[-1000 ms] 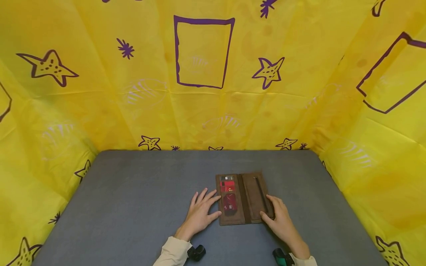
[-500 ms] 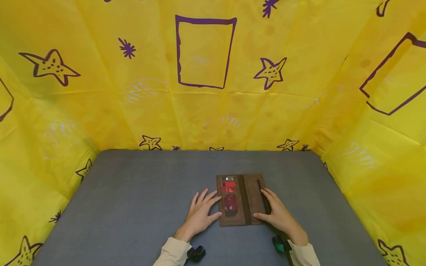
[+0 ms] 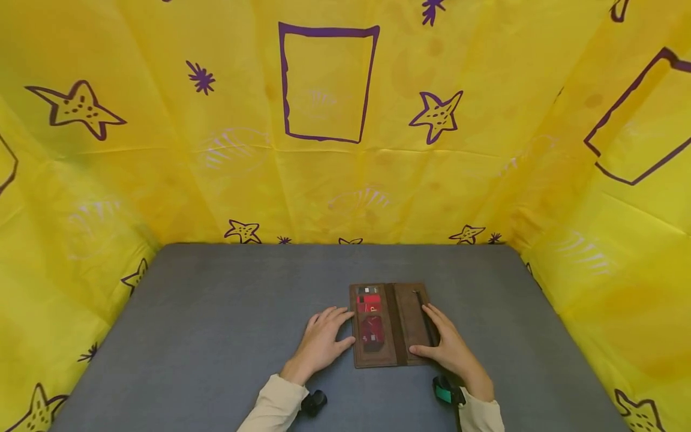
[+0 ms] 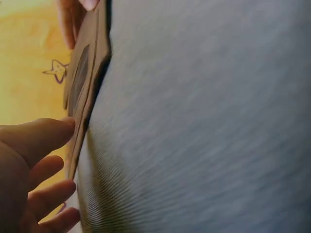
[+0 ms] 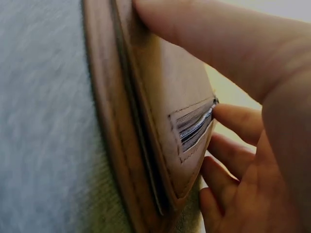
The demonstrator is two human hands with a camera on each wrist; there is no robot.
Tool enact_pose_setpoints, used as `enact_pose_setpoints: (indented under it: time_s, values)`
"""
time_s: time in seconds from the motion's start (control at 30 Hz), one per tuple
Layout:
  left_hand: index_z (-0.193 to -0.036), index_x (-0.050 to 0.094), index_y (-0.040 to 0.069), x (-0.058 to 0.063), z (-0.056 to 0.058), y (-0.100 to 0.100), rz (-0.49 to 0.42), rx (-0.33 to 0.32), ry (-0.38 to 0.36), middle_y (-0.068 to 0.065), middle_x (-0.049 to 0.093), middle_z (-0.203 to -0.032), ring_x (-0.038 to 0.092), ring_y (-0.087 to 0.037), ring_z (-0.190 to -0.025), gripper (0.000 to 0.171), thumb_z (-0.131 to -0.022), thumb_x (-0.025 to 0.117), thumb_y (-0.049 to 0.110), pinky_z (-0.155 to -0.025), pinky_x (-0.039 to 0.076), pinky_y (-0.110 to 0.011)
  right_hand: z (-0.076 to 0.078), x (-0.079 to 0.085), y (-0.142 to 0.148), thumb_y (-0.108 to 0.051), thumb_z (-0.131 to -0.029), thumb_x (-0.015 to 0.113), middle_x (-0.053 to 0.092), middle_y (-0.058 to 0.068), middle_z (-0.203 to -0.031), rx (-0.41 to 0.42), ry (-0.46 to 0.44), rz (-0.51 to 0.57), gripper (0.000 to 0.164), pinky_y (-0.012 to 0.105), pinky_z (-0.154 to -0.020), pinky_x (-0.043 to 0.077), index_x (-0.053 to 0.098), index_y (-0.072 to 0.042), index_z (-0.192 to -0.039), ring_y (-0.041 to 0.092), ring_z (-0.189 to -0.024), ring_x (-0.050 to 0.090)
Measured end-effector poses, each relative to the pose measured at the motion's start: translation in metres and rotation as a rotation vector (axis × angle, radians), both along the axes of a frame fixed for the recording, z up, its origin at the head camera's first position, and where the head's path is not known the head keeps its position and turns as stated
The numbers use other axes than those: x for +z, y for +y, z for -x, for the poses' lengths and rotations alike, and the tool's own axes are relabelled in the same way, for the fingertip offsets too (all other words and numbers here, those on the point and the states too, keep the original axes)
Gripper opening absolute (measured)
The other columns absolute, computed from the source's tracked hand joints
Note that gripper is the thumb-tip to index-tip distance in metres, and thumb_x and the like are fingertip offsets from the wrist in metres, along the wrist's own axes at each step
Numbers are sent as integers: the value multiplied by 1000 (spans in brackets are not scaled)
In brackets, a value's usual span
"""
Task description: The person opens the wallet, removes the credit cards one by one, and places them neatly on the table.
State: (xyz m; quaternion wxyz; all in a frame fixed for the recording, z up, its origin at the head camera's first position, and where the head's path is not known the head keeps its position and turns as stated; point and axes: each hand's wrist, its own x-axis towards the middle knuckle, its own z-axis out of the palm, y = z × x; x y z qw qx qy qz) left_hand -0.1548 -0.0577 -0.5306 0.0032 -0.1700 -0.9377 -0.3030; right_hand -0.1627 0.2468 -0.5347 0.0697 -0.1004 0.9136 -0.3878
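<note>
Two hands (image 3: 323,341) (image 3: 456,353), unfolded brown wallet (image 3: 390,324) between

The wallet (image 3: 409,318) is brown, the yellow cloth (image 3: 243,192) purple-starred

One wallet (image 3: 396,324), one zip (image 3: 420,302), at least three cards (image 3: 369,303) (too small to count for certain), two hands (image 3: 321,342) (image 3: 453,349), two sleeves (image 3: 276,403) (image 3: 479,415), two wrist cameras (image 3: 314,403) (image 3: 445,391) and one table (image 3: 243,306).

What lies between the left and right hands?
An open brown wallet; the head view shows it between the left hand and the right hand, which partly covers its right half.
</note>
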Motion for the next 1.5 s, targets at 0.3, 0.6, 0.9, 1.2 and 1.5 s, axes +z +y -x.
enact_pose_setpoints:
  time_s: [0.3,0.6,0.9,1.2,1.5]
  values:
    - [-133,61,10,10,18,1,-121,17,-62,-9,65,-127,58,-29,-114,44,-92,70,24,-94,45,-50,-2,-2,-2,-31,-77,85,20,23,-162,-38,-43,63,99,75,-107,22,30,-4,-154,51,-146,18]
    - [-125,66,7,4,36,7,-225,5,-98,-5,66,-104,56,-17,-89,34,-93,69,16,-79,46,-32,-3,-10,-3,-31,-76,85,21,24,-161,-40,-3,79,99,77,-106,21,31,-5,-154,52,-145,17]
    - [-115,70,4,-3,51,13,-288,3,-114,-5,62,-90,47,-7,-74,26,-90,71,12,-67,41,-22,-6,-15,-2,-32,-76,85,27,24,-159,-39,92,53,96,77,-103,23,34,-6,-153,51,-143,22]
    - [-109,72,5,-1,52,14,-282,20,-146,-5,59,-88,44,-8,-73,21,-90,72,13,-67,38,-22,-7,-19,-6,-34,-77,84,29,25,-158,-49,132,19,96,76,-103,23,33,-4,-153,51,-142,25]
    - [-102,72,4,1,58,12,-317,51,-203,-3,60,-80,46,-10,-69,14,-90,71,11,-62,37,-23,-6,-18,-4,-33,-76,85,29,25,-157,-42,134,25,95,78,-101,25,35,-3,-152,52,-141,25]
